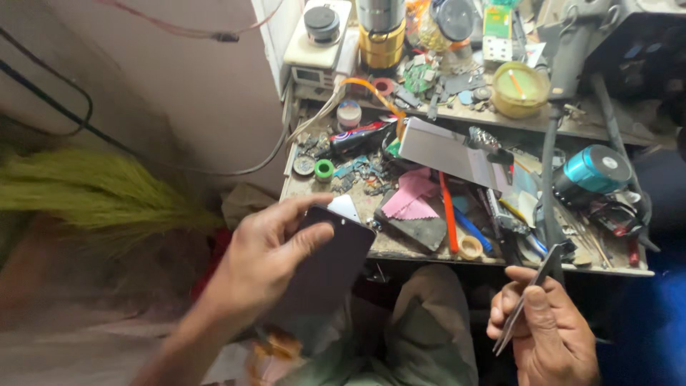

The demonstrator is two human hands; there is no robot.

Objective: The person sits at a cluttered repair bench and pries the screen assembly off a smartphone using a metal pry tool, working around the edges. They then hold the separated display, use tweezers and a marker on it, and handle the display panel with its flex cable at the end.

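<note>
My left hand (264, 257) grips a dark phone screen panel (330, 266) by its upper edge, thumb laid across the face, and holds it tilted in front of the bench's front left corner. My right hand (547, 325) is low at the right with its fingers closed on a pair of metal tweezers (527, 295), whose tips point up toward the bench edge. Both hands are above my lap, apart from each other.
A cluttered workbench (400, 246) carries a pink cloth (411, 196), an orange tool (449, 214), a metal plate (446, 151), a teal round speaker (593, 171), a green tape roll (324, 170) and a yellow bowl (520, 89). A green broom (93, 189) leans at the left wall.
</note>
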